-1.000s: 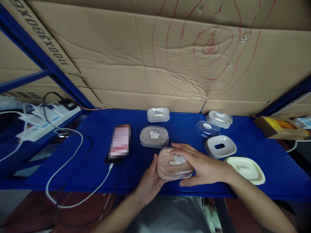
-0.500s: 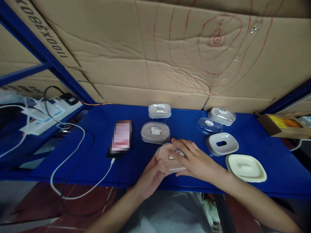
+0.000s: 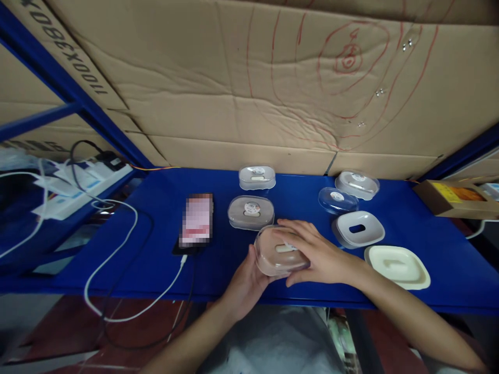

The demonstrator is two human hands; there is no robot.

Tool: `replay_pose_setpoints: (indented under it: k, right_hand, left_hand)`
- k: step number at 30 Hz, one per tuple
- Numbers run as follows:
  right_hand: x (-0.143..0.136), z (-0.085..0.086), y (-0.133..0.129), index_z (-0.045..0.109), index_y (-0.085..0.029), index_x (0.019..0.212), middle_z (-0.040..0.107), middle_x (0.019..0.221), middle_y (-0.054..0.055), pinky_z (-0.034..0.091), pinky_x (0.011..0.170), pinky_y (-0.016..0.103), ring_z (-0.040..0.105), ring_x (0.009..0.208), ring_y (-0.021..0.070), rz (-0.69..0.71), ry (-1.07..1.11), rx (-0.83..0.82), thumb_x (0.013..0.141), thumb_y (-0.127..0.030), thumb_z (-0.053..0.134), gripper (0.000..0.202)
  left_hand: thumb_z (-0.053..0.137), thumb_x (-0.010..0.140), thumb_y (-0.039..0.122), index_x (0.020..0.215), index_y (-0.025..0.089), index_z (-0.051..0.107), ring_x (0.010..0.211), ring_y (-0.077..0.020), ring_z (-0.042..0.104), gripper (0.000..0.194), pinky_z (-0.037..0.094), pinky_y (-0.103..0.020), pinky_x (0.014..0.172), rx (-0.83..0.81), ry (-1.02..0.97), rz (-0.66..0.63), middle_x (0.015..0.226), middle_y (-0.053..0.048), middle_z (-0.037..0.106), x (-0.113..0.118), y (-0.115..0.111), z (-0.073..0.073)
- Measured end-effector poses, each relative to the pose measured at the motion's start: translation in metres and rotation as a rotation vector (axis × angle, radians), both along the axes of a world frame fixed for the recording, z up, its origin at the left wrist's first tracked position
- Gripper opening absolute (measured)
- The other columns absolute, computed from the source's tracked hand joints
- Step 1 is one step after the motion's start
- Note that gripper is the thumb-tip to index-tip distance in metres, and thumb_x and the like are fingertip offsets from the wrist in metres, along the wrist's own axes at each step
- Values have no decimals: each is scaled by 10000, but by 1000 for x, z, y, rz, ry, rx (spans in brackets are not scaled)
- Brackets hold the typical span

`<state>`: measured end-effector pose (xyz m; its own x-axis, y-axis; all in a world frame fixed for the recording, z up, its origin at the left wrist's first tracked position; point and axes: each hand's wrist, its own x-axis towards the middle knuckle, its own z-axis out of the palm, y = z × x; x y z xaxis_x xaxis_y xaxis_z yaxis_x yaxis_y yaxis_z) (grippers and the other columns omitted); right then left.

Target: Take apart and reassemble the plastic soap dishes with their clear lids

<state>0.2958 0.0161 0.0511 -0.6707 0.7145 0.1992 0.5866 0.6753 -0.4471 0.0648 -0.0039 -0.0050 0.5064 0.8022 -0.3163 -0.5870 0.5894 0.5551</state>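
A pinkish oval soap box (image 3: 270,254) with a clear lid is held a little above the front of the blue table. My left hand (image 3: 249,283) grips its left side from below, with the thumb up against the lid's edge. Over the right side, my right hand (image 3: 319,254) is wrapped with its fingers along the lid, partly covering the round sticker. Just behind stands a grey lidded soap box (image 3: 237,212). To the right lie a white soap tray with a slot (image 3: 376,235), a cream soap dish base (image 3: 417,265) and a loose clear lid (image 3: 326,201).
Two more lidded boxes, a back-left one (image 3: 249,183) and a back-right one (image 3: 349,186), stand near the cardboard wall (image 3: 187,78). A phone (image 3: 197,221) with a white cable (image 3: 130,223) lies left. A cardboard carton (image 3: 436,202) sits at the right edge; a power strip (image 3: 58,205) is far left.
The pink soap box has shifted slightly right and tilted. My right fingers have moved from the middle of its lid to the right side; my left thumb has straightened upward.
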Motion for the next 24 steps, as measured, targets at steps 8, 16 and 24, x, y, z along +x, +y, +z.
replay_pose_setpoints:
  k: [8, 16, 24]
  right_hand:
    - [1, 1, 1, 355, -294, 1659, 364, 1704, 177, 421, 1168, 598, 407, 1511, 402, -20, -108, 84, 903, -653, 734, 918]
    - [-5, -9, -1, 434, -234, 1624, 395, 1676, 224, 431, 1168, 628, 407, 1509, 416, 7, -163, 232, 939, -601, 714, 826]
    - [11, -7, 11, 371, -260, 1646, 435, 1656, 183, 468, 1185, 561, 434, 1510, 361, -77, -20, 78, 915, -559, 771, 885]
  left_hand:
    - [699, 954, 590, 1430, 209, 667, 1372, -366, 618, 611, 580, -475, 1051, -47, 16, 34, 1439, -141, 699, 1, 2, 7]
    - [709, 941, 598, 1362, 208, 709, 1384, -350, 612, 575, 556, -459, 1079, -62, 66, 120, 1413, -119, 721, 2, 3, 2]
    - [599, 1041, 508, 1532, 180, 550, 1331, -311, 655, 593, 541, -454, 1098, -42, 51, 92, 1432, -157, 700, 1, 5, 8]
